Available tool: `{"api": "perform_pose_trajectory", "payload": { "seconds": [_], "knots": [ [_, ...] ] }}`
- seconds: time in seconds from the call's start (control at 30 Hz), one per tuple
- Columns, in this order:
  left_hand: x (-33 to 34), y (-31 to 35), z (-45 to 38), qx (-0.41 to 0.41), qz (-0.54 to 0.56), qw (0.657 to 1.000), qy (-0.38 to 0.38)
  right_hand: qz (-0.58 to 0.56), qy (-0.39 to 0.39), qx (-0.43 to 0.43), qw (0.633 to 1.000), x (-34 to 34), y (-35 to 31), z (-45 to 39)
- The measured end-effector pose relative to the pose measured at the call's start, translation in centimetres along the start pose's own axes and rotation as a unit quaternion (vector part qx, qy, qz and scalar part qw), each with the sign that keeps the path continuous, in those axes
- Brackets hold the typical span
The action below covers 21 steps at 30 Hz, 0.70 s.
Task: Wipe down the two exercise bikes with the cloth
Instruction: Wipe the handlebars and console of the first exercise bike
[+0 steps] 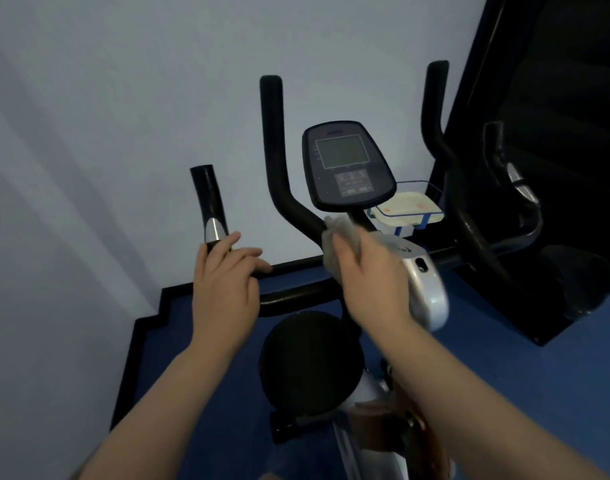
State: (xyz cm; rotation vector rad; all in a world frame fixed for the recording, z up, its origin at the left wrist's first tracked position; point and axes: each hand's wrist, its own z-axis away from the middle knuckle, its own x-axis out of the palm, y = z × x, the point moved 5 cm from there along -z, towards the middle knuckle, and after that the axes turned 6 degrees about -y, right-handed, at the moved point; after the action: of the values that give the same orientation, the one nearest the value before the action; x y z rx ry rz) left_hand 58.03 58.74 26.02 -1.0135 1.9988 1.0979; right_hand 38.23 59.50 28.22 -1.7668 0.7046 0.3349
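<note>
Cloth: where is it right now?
Head view, centre: the cloth is held in the right hand, against the handlebar just below the console.

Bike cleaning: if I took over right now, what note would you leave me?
Left hand: grips the lower end of the left handlebar.
Right hand: holds the grey cloth, pressed on the black bar just under the console.
Bike: seat is straight below you; a white tray sits behind the console.
Done: cannot tell which parts are wiped.
Left: probably the upright grips, console and seat. A second bike is not clearly in view.
</note>
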Motion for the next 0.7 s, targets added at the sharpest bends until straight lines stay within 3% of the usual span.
{"api": "perform_pose_trajectory", "payload": {
  "seconds": [0.13, 0.23, 0.4, 0.57, 0.7],
  "knots": [
    [-0.1, 0.2, 0.0, 0.004, 0.006, 1.000, 0.013, -0.095, -0.161, -0.139, 0.972, 0.1, 0.6, 1.8],
    [0.0, 0.1, 0.0, -0.003, 0.041, 0.999, 0.030, -0.044, -0.273, -0.195, 0.941, -0.5, 0.8, 1.1],
    [0.1, -0.2, 0.0, -0.010, 0.107, 0.994, 0.028, 0.215, -0.303, -0.304, 0.877, 2.5, -2.9, -0.5],
    [0.2, -0.4, 0.4, -0.008, 0.138, 0.990, 0.020, 0.336, -0.305, -0.353, 0.818, 0.8, -1.1, -0.7],
    [0.3, -0.3, 0.3, -0.018, 0.135, 0.990, 0.025, 0.353, -0.307, -0.374, 0.800, 1.3, -1.3, -0.9]
  ]
}}
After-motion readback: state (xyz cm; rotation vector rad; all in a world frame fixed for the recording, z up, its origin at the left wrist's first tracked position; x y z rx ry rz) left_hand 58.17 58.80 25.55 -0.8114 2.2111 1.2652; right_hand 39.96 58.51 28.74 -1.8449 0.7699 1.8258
